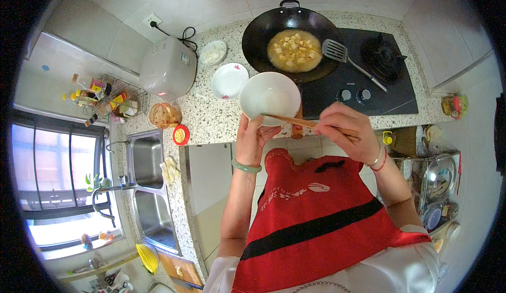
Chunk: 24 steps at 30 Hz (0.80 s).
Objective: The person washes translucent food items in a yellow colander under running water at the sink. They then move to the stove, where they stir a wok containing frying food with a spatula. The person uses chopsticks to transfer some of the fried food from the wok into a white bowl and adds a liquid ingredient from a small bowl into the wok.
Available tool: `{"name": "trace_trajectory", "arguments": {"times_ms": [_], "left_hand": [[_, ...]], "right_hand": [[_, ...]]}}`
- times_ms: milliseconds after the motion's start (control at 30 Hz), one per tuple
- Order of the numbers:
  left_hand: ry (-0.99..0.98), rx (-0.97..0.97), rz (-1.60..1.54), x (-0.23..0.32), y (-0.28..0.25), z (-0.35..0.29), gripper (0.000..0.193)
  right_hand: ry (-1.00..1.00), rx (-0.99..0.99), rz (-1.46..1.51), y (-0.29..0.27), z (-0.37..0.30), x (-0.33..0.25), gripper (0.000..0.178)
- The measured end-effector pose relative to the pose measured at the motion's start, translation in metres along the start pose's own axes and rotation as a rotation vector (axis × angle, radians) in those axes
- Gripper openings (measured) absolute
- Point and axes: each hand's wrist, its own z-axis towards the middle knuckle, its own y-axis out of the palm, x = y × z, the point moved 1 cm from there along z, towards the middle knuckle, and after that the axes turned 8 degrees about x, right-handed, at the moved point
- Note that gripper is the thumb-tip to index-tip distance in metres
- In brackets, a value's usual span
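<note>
A white bowl point(274, 86) is tilted slightly in my left hand point(253, 135), which grips its near rim from below. Something pale and thin covers its inside; I cannot tell what. My right hand point(345, 129) is closed round a pair of wooden chopsticks point(290, 119), whose tips reach into the bowl at the near rim. Beyond the bowl, a black wok point(258, 37) on the stove holds cubed pale food in yellowish broth point(295, 50). To the right of the wok's food, a slotted metal spatula point(363, 74) rests with its blade on the wok's rim.
Left of the bowl are a white plate point(230, 81), a small dish of white pieces point(213, 53) and a rice cooker point(168, 69). A jar point(164, 115) and a red lid point(181, 134) stand by the double sink point(150, 208). A second burner point(383, 57) is on the right.
</note>
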Motion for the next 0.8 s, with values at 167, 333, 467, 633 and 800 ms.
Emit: {"name": "trace_trajectory", "arguments": {"times_ms": [167,333,467,633,800], "left_hand": [[-0.035,-0.008,0.000,0.008,0.005,0.009,0.043],[-0.009,-0.034,0.023,0.012,0.008,0.024,0.042],[-0.022,-0.041,0.031,0.015,0.011,0.040,0.042],[-0.028,-0.095,0.059,0.022,0.013,0.059,0.043],[-0.052,-0.131,0.085,0.025,0.015,0.075,0.045]], "right_hand": [[-0.052,0.098,-0.094,0.000,0.012,0.015,0.009],[0.007,0.012,-0.058,-0.013,0.013,0.009,0.008],[-0.046,0.053,-0.026,0.007,0.032,0.015,0.009],[-0.016,0.179,-0.168,-0.003,0.036,0.035,0.010],[0.023,0.109,-0.019,0.009,0.042,0.023,0.009]]}}
